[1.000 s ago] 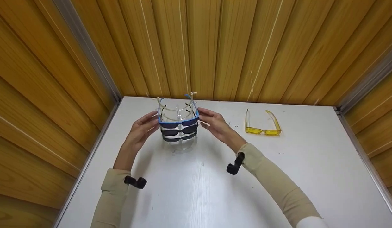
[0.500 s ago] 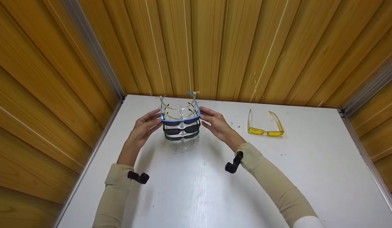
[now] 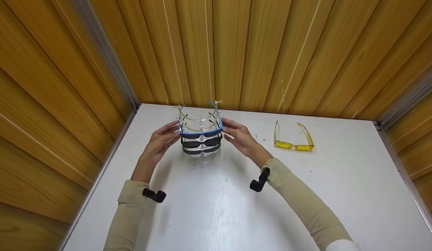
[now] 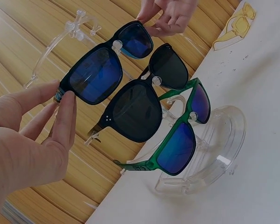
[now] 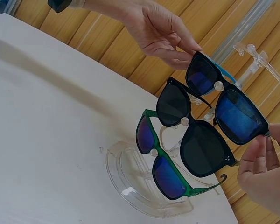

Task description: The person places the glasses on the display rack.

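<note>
Blue-armed sunglasses with dark blue lenses sit at the upper level of a clear display stand. My left hand pinches one front corner near the hinge, between thumb and fingers. At the opposite corner, my right hand pinches them likewise. A clear nose peg shows at their bridge in both wrist views. Below hang black sunglasses with dark lenses. Lowest on the stand are green-framed sunglasses with blue-violet lenses. Above the blue-armed pair, the stand's curved top bar carries nothing.
Yellow glasses lie on the white table to the right, arms unfolded toward the back. A yellow wood-plank wall rises just behind the stand, with another wall at the left.
The head view has shifted slightly, so everything appears a little further right. Both hands keep their pinch on the blue-armed sunglasses, which stay at the same level of the stand.
</note>
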`<state>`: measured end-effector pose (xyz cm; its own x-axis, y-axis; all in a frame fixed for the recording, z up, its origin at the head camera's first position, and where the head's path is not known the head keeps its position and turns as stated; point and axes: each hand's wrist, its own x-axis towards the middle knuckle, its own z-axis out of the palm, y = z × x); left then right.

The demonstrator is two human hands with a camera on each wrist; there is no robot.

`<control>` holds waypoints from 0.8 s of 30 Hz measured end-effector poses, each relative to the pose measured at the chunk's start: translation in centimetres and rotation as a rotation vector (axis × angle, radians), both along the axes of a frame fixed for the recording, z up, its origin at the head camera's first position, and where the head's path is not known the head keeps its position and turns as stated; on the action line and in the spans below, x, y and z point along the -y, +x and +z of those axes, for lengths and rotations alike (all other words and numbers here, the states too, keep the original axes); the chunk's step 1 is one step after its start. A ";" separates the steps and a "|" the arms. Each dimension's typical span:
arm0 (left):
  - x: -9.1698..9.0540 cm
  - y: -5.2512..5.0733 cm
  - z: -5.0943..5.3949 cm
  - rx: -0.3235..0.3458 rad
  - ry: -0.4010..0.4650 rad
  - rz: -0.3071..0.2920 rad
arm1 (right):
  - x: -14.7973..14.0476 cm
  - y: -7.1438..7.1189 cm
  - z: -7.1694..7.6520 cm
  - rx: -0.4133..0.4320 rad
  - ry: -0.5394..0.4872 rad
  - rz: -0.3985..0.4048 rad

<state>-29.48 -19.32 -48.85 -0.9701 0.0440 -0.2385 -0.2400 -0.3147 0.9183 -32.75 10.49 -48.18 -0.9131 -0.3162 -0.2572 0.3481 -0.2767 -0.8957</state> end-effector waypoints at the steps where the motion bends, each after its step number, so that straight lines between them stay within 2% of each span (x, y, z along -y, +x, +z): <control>1: 0.0 0.0 0.0 -0.001 0.001 -0.003 | 0.0 0.0 0.0 0.000 -0.002 0.001; 13: -0.5 -0.3 -0.1 -0.007 0.022 -0.008 | -0.7 -0.1 -0.2 -0.018 -0.020 0.011; 18: -0.5 -0.6 -0.2 -0.002 0.000 -0.016 | -1.1 -0.2 -0.3 -0.026 -0.007 0.001; 24: 0.1 0.1 -0.2 0.015 0.008 -0.010 | -2.3 0.0 -0.7 -0.015 0.010 -0.011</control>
<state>-29.36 -19.43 -49.03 -0.9659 0.0554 -0.2528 -0.2570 -0.3197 0.9120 -32.76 12.76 -48.89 -0.9203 -0.3034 -0.2468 0.3319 -0.2720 -0.9033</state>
